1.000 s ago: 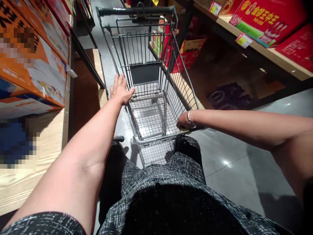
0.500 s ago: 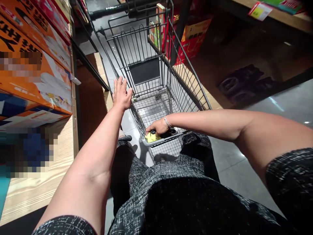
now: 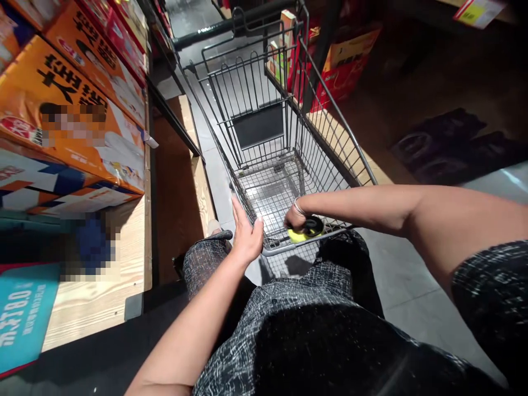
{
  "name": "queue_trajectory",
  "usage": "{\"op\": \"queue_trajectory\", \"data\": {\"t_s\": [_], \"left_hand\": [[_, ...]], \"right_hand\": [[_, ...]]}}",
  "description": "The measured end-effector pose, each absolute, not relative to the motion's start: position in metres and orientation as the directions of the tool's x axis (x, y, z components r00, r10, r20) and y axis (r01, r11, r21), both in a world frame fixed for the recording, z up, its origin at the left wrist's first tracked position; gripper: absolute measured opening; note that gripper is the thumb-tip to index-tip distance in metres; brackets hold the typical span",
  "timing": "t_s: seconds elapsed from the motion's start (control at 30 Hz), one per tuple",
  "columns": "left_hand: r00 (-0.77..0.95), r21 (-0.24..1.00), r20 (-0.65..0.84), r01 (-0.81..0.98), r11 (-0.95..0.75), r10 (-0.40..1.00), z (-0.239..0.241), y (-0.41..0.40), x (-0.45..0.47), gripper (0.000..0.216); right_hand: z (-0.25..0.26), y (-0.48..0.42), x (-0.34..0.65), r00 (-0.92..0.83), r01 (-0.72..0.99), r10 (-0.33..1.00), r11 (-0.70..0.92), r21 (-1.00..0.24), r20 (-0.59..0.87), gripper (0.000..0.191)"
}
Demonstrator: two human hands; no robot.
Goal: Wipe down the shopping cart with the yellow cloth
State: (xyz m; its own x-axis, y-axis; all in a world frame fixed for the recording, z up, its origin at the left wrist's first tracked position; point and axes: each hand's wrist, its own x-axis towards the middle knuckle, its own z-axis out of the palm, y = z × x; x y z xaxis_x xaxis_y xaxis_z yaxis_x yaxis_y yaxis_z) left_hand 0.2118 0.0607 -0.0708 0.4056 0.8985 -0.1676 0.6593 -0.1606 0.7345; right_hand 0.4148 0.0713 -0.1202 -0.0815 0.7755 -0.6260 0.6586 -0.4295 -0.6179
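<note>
My left hand (image 3: 247,236) lies against the left rim of a wire shopping cart (image 3: 284,248), near its front corner. Its fingers stretch along the outside, with the thumb apart. Inside the basket's front end, my right hand (image 3: 295,218) reaches down with fingers curled at a yellow and black object (image 3: 306,235). The object has a bright yellow lower part and a rounded black upper part; its kind is unclear. My right fingertips are blurred and partly hidden. A bracelet circles that wrist.
Orange printed boxes (image 3: 74,104) stand on a wooden shelf (image 3: 94,302) at my left, with a teal sign (image 3: 27,313) on its edge. Red packages (image 3: 342,71) sit on a low shelf (image 3: 330,126) along the cart's right. A dark handlebar (image 3: 214,30) crosses the cart's far end.
My left hand has come back along the rim towards me. My right hand and the yellow and black object have shifted right along the basket's front. The view has swung slightly left.
</note>
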Motion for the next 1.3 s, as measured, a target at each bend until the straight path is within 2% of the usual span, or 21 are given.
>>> {"op": "queue_trajectory", "data": {"t_s": [0.1, 0.17, 0.23, 0.3, 0.37, 0.43, 0.53, 0.63, 0.73, 0.83, 0.93, 1.07, 1.2, 1.3], "left_hand": [[0.429, 0.749, -0.177, 0.643, -0.161, 0.886, -0.076, 0.064, 0.209, 0.090], [0.432, 0.735, -0.179, 0.656, -0.172, 0.884, -0.074, 0.077, 0.204, 0.090], [0.419, 0.708, -0.187, 0.684, -0.173, 0.889, -0.072, 0.091, 0.197, 0.088], [0.410, 0.688, -0.180, 0.703, -0.184, 0.894, -0.068, 0.104, 0.190, 0.086], [0.408, 0.665, -0.149, 0.716, -0.214, 0.901, -0.064, 0.113, 0.185, 0.085], [0.399, 0.621, -0.130, 0.746, -0.240, 0.908, -0.059, 0.118, 0.184, 0.087], [0.381, 0.546, -0.145, 0.800, -0.248, 0.913, -0.056, 0.120, 0.186, 0.098], [0.329, 0.503, -0.097, 0.830, -0.239, 0.939, -0.057, 0.121, 0.187, 0.110], [0.310, 0.490, -0.032, 0.834, -0.256, 0.950, -0.061, 0.125, 0.184, 0.110], [0.346, 0.501, -0.056, 0.821, -0.274, 0.936, -0.061, 0.132, 0.180, 0.109], [0.361, 0.525, -0.095, 0.810, -0.261, 0.928, -0.057, 0.141, 0.177, 0.106], [0.351, 0.547, -0.129, 0.805, -0.229, 0.928, -0.055, 0.155, 0.174, 0.105], [0.360, 0.527, -0.137, 0.816, -0.240, 0.923, -0.054, 0.168, 0.171, 0.110], [0.363, 0.489, -0.144, 0.835, -0.253, 0.921, -0.052, 0.179, 0.169, 0.112]], "right_hand": [[-0.117, 0.087, 0.400, -0.331, 0.653, 0.561, -0.444, -0.613, -0.759, 0.035], [-0.118, 0.101, 0.392, -0.476, 0.619, 0.434, -0.453, -0.642, -0.765, 0.039], [-0.119, 0.120, 0.389, -0.529, 0.582, 0.419, -0.453, -0.675, -0.738, 0.040], [-0.118, 0.142, 0.388, -0.437, 0.545, 0.581, -0.437, -0.716, -0.687, 0.041], [-0.114, 0.165, 0.385, -0.227, 0.474, 0.792, -0.419, -0.774, -0.567, 0.041], [-0.110, 0.186, 0.378, -0.006, 0.387, 0.911, -0.378, -0.841, -0.412, 0.043], [-0.106, 0.213, 0.364, 0.194, 0.309, 0.953, -0.286, -0.907, -0.234, 0.045], [-0.108, 0.238, 0.358, 0.332, 0.286, 0.932, -0.247, -0.926, -0.147, 0.047], [-0.114, 0.260, 0.362, 0.407, 0.288, 0.911, -0.195, -0.937, -0.064, 0.050], [-0.123, 0.273, 0.366, 0.239, 0.302, 0.971, -0.100, -0.948, -0.026, 0.053], [-0.134, 0.268, 0.368, 0.020, 0.318, 0.988, -0.152, -0.936, -0.154, 0.052], [-0.146, 0.244, 0.367, -0.291, 0.334, 0.882, -0.269, -0.903, -0.371, 0.050], [-0.145, 0.230, 0.362, -0.501, 0.269, 0.759, -0.319, -0.909, -0.415, 0.047], [-0.138, 0.243, 0.363, -0.518, 0.199, 0.753, -0.356, -0.913, -0.406, 0.043]]}}
